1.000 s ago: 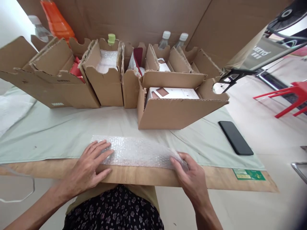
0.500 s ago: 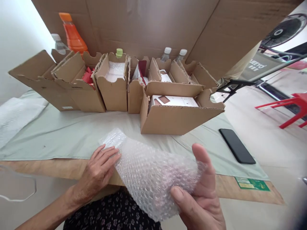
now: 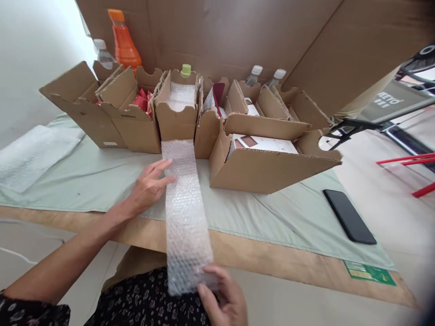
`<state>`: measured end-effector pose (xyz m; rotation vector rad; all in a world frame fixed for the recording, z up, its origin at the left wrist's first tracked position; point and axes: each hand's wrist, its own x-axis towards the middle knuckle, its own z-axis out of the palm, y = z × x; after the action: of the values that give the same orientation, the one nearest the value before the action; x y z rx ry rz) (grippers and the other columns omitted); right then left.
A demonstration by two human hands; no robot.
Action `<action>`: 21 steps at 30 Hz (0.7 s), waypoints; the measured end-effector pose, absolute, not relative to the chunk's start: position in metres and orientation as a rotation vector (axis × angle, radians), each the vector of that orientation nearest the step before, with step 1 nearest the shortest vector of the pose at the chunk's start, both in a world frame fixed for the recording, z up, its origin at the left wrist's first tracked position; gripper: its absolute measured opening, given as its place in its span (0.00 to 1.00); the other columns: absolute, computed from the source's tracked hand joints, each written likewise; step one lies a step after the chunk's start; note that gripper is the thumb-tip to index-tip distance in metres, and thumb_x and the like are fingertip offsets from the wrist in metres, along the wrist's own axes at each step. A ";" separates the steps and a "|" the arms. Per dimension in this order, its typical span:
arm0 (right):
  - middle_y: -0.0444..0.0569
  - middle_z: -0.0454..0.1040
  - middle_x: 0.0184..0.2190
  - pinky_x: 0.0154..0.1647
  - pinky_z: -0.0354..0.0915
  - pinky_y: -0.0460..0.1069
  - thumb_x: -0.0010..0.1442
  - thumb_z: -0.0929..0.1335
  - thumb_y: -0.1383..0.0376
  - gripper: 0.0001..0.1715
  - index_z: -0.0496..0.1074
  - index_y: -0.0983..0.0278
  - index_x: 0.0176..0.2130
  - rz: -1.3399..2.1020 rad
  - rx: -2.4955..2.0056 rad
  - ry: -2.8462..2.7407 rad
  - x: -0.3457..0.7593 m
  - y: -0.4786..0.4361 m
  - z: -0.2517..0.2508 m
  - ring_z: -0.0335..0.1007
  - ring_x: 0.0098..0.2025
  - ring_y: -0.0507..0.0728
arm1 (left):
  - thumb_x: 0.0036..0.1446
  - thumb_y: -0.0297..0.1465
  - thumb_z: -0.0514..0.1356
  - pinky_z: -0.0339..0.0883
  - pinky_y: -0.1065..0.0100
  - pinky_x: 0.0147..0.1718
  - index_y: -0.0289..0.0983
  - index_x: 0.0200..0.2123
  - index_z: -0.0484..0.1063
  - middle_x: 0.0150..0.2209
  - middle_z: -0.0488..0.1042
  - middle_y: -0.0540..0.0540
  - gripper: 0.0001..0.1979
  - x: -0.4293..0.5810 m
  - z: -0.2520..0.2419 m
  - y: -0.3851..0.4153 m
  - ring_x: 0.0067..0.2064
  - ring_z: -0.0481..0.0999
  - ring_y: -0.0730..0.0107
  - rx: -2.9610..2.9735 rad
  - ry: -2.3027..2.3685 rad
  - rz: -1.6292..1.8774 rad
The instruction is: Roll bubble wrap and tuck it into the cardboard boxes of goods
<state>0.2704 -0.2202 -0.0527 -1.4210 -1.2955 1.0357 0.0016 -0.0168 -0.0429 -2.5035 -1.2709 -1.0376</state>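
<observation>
A long strip of bubble wrap (image 3: 186, 203) runs from the foot of the cardboard boxes across the cloth and over the table's front edge. My left hand (image 3: 151, 183) lies on the strip's left edge, fingers stretched out and apart. At the near end, my right hand (image 3: 224, 294) pinches the lower right corner between thumb and fingers, above my lap. One small box (image 3: 178, 120) right behind the strip's far end holds more bubble wrap pieces (image 3: 182, 94).
Cardboard boxes line the back, holding red items (image 3: 141, 100) and a white carton (image 3: 267, 144). Behind them stand an orange bottle (image 3: 125, 45) and clear bottles. A phone (image 3: 349, 216) lies at right, a bubble wrap sheet (image 3: 30, 154) at left. A red stool (image 3: 421, 181) stands beyond.
The bubble wrap has swung from a slant to lie straight away from me. My right hand has moved left and down with its end; my left hand has moved forward.
</observation>
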 end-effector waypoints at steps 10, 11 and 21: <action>0.51 0.81 0.42 0.44 0.73 0.53 0.64 0.71 0.49 0.19 0.80 0.58 0.46 1.671 -1.152 -1.393 0.273 -0.191 -0.039 0.77 0.40 0.59 | 0.62 0.22 0.55 0.70 0.46 0.63 0.45 0.66 0.69 0.62 0.76 0.41 0.30 -0.012 -0.008 -0.112 0.68 0.70 0.53 -3.237 -1.523 -1.026; 0.51 0.81 0.41 0.42 0.73 0.52 0.63 0.72 0.48 0.20 0.80 0.58 0.46 1.743 -1.101 -1.307 0.274 -0.187 -0.036 0.77 0.39 0.58 | 0.64 0.28 0.57 0.71 0.47 0.62 0.45 0.67 0.67 0.61 0.77 0.40 0.28 -0.012 -0.007 -0.124 0.67 0.72 0.51 -3.345 -1.561 -1.074; 0.60 0.73 0.63 0.48 0.77 0.55 0.67 0.71 0.54 0.39 0.57 0.55 0.71 1.630 -0.967 -1.055 0.236 -0.124 -0.040 0.74 0.60 0.62 | 0.67 0.31 0.58 0.76 0.65 0.43 0.39 0.69 0.63 0.36 0.81 0.50 0.27 0.017 -0.035 -0.123 0.37 0.81 0.67 -2.544 -2.275 -1.439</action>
<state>0.2363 -0.1241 -0.0395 -0.9671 -1.0550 1.6298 0.0165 -0.1233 -0.0345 -2.5444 -2.2754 -1.4392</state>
